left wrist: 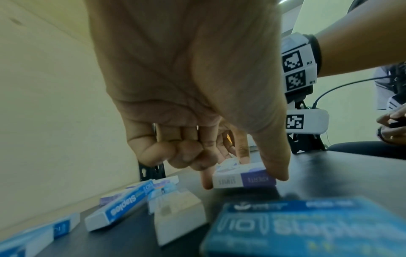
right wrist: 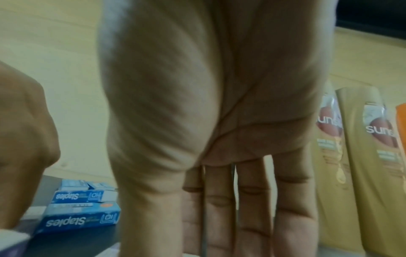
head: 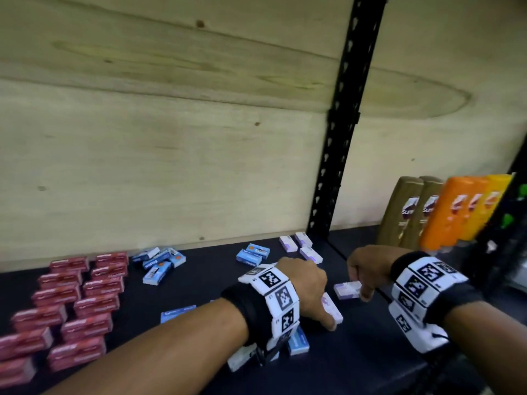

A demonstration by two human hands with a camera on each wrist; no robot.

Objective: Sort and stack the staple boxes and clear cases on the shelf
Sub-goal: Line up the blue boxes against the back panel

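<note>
Pale plywood (head: pixel 171 138) with knots and long grain backs the dark, smooth shelf (head: pixel 356 352). On it the left hand (head: pixel 306 283) pinches a small white and purple cardboard staple box (left wrist: pixel 243 178) between thumb and forefinger. Just beside it, the right hand (head: pixel 362 269) has straight, close fingers (right wrist: pixel 252 217) reaching down to another white and purple box (head: pixel 346 290). Glossy red boxes (head: pixel 62 303) stand stacked at the left, blue ones (head: pixel 159 263) lie loose behind. Smooth gold and orange bottles (head: pixel 445 212) stand upright at the right.
</note>
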